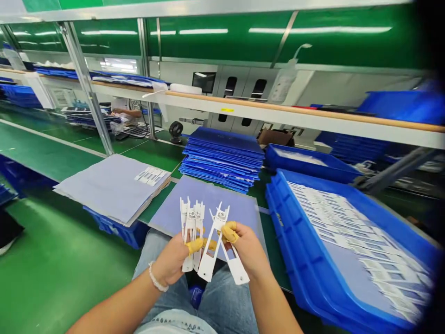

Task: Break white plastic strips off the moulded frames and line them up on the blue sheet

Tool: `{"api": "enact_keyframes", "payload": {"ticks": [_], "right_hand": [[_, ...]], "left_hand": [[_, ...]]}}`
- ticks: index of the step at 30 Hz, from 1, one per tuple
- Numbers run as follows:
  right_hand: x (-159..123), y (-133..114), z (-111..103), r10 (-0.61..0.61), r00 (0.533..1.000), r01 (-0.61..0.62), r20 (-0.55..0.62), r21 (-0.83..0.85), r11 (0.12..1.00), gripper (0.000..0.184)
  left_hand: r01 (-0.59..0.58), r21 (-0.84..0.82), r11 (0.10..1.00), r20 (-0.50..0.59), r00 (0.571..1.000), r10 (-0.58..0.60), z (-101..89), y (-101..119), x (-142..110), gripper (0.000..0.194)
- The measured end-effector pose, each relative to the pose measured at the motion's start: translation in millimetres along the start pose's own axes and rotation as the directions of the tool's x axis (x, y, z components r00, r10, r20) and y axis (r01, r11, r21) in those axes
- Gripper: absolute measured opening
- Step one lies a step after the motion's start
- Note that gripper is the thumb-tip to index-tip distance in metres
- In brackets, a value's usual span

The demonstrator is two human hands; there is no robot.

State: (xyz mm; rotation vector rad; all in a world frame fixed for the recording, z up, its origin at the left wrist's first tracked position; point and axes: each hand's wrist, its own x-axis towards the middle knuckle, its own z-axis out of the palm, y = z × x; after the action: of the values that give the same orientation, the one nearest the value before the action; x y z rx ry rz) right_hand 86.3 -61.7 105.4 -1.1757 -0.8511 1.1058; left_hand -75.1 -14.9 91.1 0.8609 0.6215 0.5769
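In my left hand, several white plastic frames stand upright side by side, pinched by fingers in yellow finger cots. Two more white plastic frames are fanned apart in my right hand, whose thumb presses near their forked upper ends. Each frame is long and flat, with a rectangular opening and a small hole at the lower end. Both hands are close together above my lap, in front of a grey-blue sheet on the bench. Some fingers are hidden behind the frames.
On the right, a blue tray holds rows of similar white parts. A stack of blue sheets stands behind the grey-blue sheet. To the left, a pile of grey sheets carries several white parts. A shelf crosses above the bench.
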Motion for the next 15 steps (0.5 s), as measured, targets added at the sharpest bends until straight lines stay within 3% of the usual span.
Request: {"api": "enact_keyframes", "payload": {"ticks": [5,15], "right_hand": [[3,13,-12,0.06,0.996,-0.065,0.07,0.074,0.995,0.045],[-5,-1,-41,-0.142,0.984,0.143,0.104,-0.002,0.99,0.033]], "left_hand": [[0.013,0.013,1.0,0.098,0.995,-0.014,7.4,-1,7,0.043],[0.033,0.031,0.999,0.285,0.958,-0.04,18.5,1,31,0.038]]}}
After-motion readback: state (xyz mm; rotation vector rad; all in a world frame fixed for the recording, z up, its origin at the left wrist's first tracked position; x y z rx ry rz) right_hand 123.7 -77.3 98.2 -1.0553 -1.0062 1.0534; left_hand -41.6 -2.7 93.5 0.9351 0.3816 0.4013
